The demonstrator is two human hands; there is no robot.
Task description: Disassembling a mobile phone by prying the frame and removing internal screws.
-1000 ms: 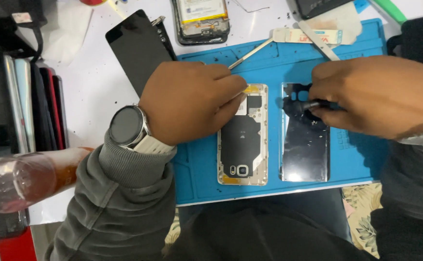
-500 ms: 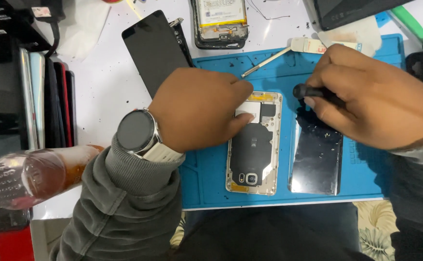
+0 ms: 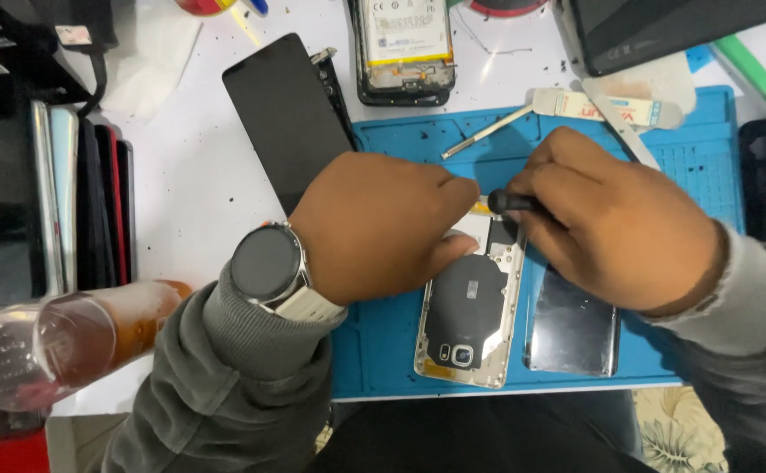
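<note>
So the opened phone (image 3: 470, 320) was lying face down on the blue repair mat (image 3: 383, 368), back cover off, with the coil and camera end toward the person. The left hand (image 3: 374, 229) was pressed down on the top end of it, thumb along the frame, basically pinning it flat rather than gripping anything. The right hand (image 3: 615, 223) had its grip closed around a small black-handled screwdriver (image 3: 513, 202), tip hidden behind the fingers but pointed at the phone's upper edge. Looked to me like the screw-pulling stage on the midframe. The next move probably called for steady downward pressure so the bit wouldn't slip. The removed glass back (image 3: 573, 326) sat just beside the phone, and another gutted phone (image 3: 403, 48) lay further up on the white counter (image 3: 190, 193).
</note>
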